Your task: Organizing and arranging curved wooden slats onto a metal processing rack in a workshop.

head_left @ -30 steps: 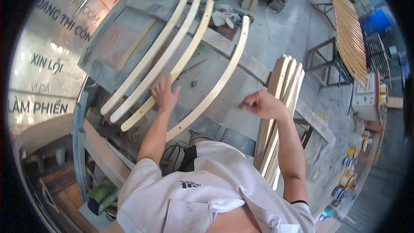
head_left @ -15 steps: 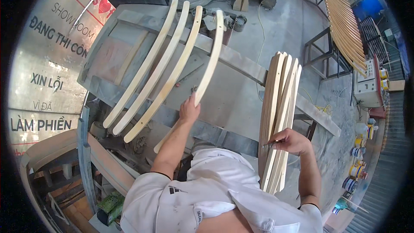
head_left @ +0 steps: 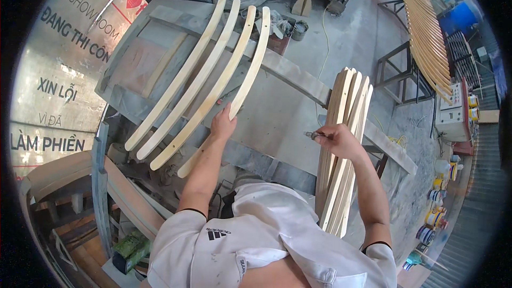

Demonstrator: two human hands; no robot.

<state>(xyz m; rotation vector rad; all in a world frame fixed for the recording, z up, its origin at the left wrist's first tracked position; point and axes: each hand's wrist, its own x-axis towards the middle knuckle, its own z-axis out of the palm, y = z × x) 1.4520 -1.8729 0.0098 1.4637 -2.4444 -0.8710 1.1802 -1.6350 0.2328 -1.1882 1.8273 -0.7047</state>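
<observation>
Curved slat (head_left: 246, 72) lies gripped under left hand (head_left: 223, 124); right hand (head_left: 337, 140) pinches a small tool (head_left: 312, 135).

Dusty concrete floor (head_left: 352, 26), perhaps sunlit
</observation>
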